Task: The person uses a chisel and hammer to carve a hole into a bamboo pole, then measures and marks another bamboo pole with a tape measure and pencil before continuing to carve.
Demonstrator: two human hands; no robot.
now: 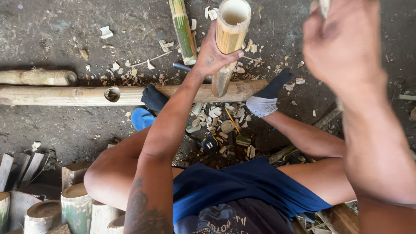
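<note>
- Fingers [234,55] of my left hand [211,54] wrap round a short bamboo tube [229,37], pressed tight on its side.
- That tube stands almost straight up. It is hollow, with a round open top, pale yellow with green streaks, and its low end rests on a long bamboo pole [86,95].
- My right hand [342,41] is up high and very blurry. It looks closed on something pale [325,6] that runs out of the top edge, but I cannot tell what it is.
- Lying flat on the floor, the long pole is smooth and tan, with a round hole [112,94] cut in its side.
- My feet in dark socks [273,93] press on that pole.
- Little pale bamboo chips [219,119] lie all over the rough grey floor [52,39].
- A green striped bamboo piece [184,32] lies just beside the tube.
- Cut bamboo stumps [76,208] stand at the lower left, partly cut off by the edge.
- A blue sandal [142,118] peeks out under my arm.
</note>
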